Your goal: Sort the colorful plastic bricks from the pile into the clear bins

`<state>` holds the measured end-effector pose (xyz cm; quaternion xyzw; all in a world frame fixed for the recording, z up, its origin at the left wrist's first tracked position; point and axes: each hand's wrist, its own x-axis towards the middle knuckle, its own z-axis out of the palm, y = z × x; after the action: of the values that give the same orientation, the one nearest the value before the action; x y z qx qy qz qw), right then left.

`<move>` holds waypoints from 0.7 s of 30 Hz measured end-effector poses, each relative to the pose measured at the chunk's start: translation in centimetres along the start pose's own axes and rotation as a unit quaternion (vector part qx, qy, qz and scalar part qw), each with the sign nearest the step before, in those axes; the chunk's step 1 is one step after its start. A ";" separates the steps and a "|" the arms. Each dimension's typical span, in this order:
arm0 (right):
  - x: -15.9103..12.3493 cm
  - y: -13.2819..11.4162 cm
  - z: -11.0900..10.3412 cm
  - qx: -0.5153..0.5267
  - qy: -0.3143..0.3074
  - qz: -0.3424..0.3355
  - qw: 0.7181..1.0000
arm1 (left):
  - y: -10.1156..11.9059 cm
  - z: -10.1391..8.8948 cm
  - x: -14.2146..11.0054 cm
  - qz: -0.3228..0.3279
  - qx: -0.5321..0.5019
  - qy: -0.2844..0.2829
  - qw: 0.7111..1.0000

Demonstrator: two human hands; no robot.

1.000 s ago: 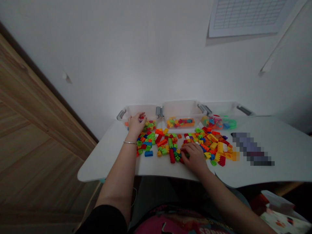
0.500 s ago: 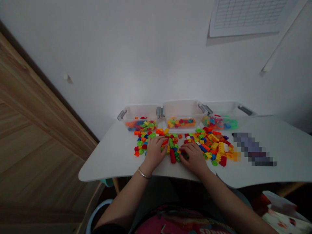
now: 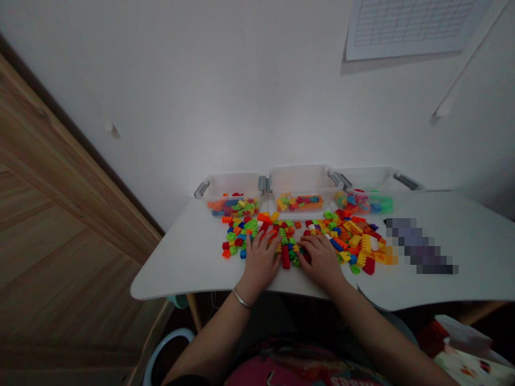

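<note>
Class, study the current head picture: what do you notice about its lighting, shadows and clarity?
In the head view, light is dim, the wall darkening toward the right edge; a soft shadow lies below the paper chart; small bricks look slightly soft; coarse pixel blocks mask the long item.

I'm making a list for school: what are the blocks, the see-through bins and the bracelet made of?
Blocks: probably hard plastic; they're brightly coloured, with bumpy studs.

Bins: likely smooth, clear plastic, because colours show through the walls.

Bracelet: perhaps polished metal, going by its silvery shine, but coated plastic is possible.
</note>
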<state>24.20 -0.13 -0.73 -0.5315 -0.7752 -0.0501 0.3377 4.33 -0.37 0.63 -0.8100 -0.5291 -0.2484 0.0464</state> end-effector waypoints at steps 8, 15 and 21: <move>0.3 0.0 0.0 -0.008 -0.015 0.020 1.000 | 0.2 -0.2 -0.8 -0.018 0.022 0.020 0.999; 0.8 0.1 0.2 -0.003 -0.024 0.030 0.999 | 0.2 0.2 -0.3 -0.016 0.028 0.029 0.999; 0.9 0.3 0.4 -0.001 -0.018 0.029 0.999 | 0.1 0.3 -0.5 -0.024 0.011 0.031 0.999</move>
<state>24.08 0.86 -0.62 -0.5545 -0.7655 -0.0317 0.3249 4.41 -0.72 0.14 -0.7884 -0.5497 -0.2683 0.0656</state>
